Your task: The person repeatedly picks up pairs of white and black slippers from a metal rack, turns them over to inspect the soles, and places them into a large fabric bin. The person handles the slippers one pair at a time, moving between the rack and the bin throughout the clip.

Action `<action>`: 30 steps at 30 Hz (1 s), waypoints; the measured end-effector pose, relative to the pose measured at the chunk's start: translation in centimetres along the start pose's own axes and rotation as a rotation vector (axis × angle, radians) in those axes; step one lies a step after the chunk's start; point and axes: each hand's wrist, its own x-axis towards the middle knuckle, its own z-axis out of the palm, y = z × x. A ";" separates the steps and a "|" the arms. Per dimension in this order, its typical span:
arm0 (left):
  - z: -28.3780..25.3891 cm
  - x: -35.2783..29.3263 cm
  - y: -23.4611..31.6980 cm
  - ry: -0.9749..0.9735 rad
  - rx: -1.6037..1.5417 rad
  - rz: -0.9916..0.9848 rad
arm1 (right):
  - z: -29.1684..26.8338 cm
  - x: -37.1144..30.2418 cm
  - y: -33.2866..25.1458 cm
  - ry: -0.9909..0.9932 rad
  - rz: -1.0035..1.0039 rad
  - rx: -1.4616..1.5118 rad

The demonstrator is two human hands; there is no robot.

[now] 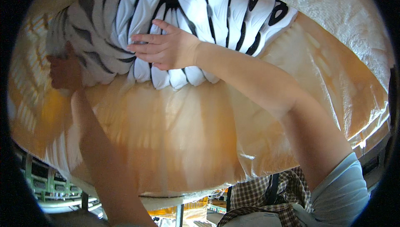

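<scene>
Black-and-white fabric (204, 14), gathered in long folds, lies under my right hand (171, 47), which rests on its near part with fingers extended and spread, clenching nothing. My left hand (66, 70) is at the bundle's left end, in shadow, thumb raised; I cannot tell whether it grips the cloth. Beneath the bundle spreads a glossy tan sheet (166, 127), creased at the right; whether it forms a bag or only a cover I cannot tell. Textured white material (337, 18) borders it at the far right. My right forearm (254, 75) crosses in front of the fabric's near right part. Nearer me are my pale sleeve (339, 187) and a brown checked garment (258, 195), with green framework (52, 187) at the near left. The fabric sits far from my body, spanning both hands.
</scene>
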 end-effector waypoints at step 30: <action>-5.2 -36.4 1.0 -0.791 -0.831 0.435 | -25.5 -10.5 -19.4 -0.803 0.138 0.291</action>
